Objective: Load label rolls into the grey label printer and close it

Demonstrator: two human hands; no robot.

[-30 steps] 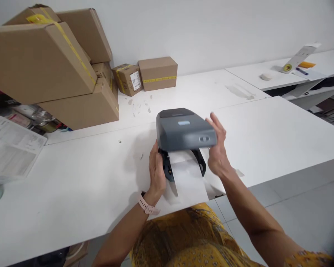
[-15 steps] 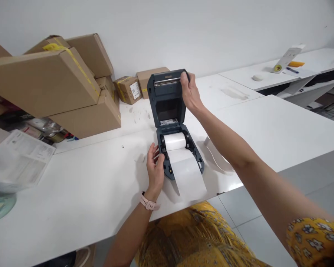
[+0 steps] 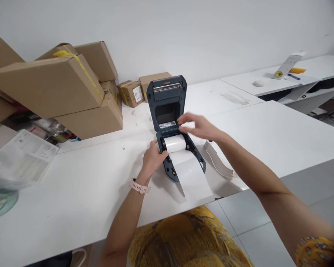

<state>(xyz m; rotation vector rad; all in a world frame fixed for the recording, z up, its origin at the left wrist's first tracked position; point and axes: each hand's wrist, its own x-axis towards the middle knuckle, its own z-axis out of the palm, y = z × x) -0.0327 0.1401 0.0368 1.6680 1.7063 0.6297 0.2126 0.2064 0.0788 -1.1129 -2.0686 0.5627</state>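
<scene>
A dark grey label printer (image 3: pixel 153 111) stands on the white table with its lid raised. Inside its base lies a roll of white labels (image 3: pixel 175 143), and a strip of label paper (image 3: pixel 193 178) runs from it over the front edge. My left hand (image 3: pixel 153 158) grips the printer's left side, thumb over the rim near the roll and fingers along the outside. Beside the hinge, my right hand (image 3: pixel 199 126) is open and slightly blurred, its fingers apart and holding nothing. Whether its fingertips touch the printer I cannot tell.
Stacked cardboard boxes (image 3: pixel 80 92) fill the back left, with smaller boxes (image 3: pixel 130 93) behind the printer. A curled paper strip (image 3: pixel 218 163) lies right of the printer. At far left sits a clear labelled package (image 3: pixel 25 155). A tape roll (image 3: pixel 278 74) is at the far right.
My right hand has let go of the lid's top corner and come down to the hinge. The lid stays up by itself. My left hand has shifted slightly up the printer's side.
</scene>
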